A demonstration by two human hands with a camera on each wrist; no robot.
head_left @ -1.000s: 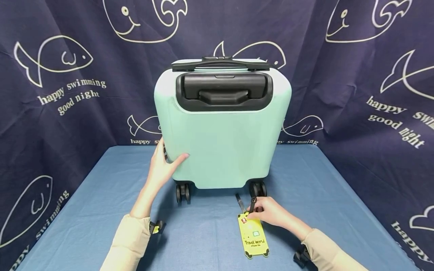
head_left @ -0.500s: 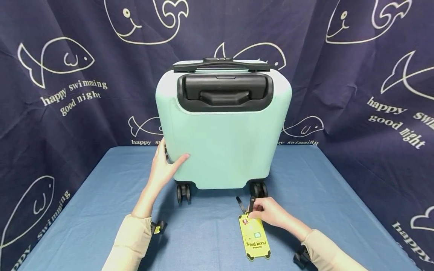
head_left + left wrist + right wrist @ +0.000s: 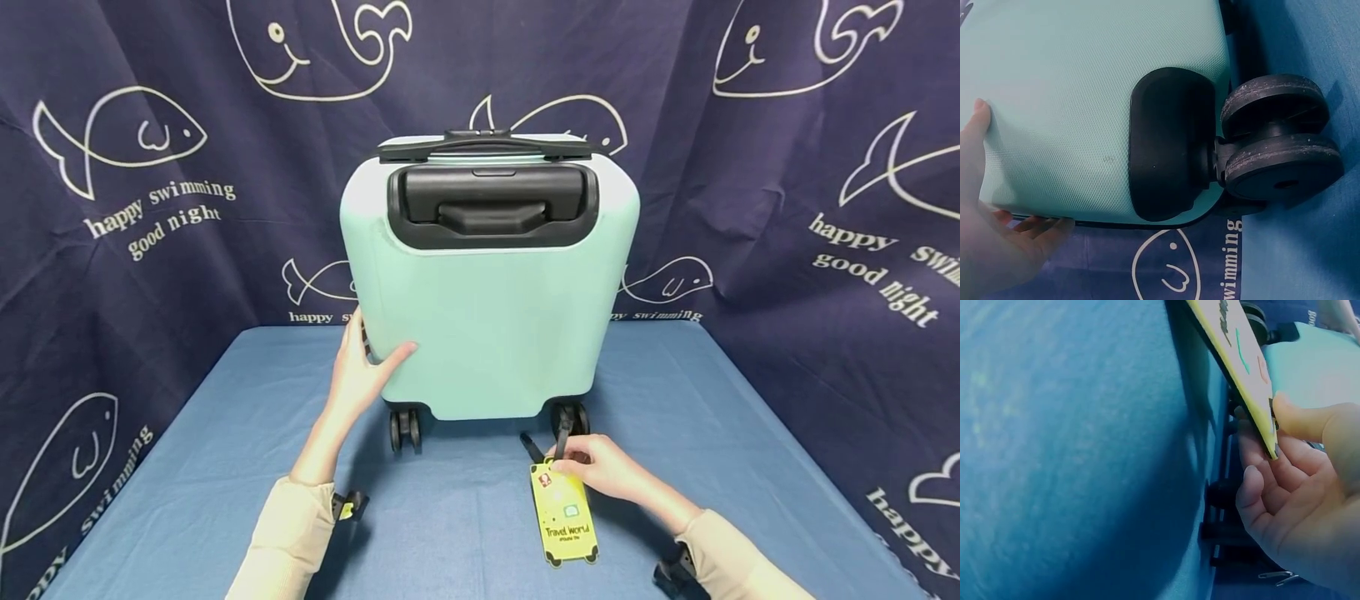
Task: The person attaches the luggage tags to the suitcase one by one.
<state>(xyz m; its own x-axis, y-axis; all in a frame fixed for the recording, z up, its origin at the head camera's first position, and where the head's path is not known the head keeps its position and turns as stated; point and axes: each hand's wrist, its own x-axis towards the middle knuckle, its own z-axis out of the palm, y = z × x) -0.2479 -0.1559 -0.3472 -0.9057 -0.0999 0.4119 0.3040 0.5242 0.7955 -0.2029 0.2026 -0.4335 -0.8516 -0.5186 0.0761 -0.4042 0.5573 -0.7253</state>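
Observation:
A mint-green suitcase (image 3: 487, 325) stands upright on its wheels. My left hand (image 3: 356, 371) holds its lower left side, thumb on the broad near face and fingers round the side. In the left wrist view, those fingers (image 3: 1038, 234) reach the suitcase edge near a black double wheel (image 3: 1285, 165). In front of the right wheel, my right hand (image 3: 600, 467) pinches a yellow luggage tag (image 3: 562, 517) at its top, by the black strap (image 3: 562, 437). The strap's two ends stick up apart. In the right wrist view, the tag (image 3: 1241, 356) slants above the cloth beside my thumb.
A blue cloth (image 3: 450, 517) covers the table. Behind it hangs a dark blue curtain (image 3: 247, 250) with fish drawings. The suitcase has a black carry handle (image 3: 487, 146) on top and a recessed pull handle (image 3: 491, 204). Small black devices sit at both wrists.
My right hand has lifted the luggage tag slightly, and the strap end beside my fingers now reaches up over the right wheel. The left hand keeps its place on the suitcase.

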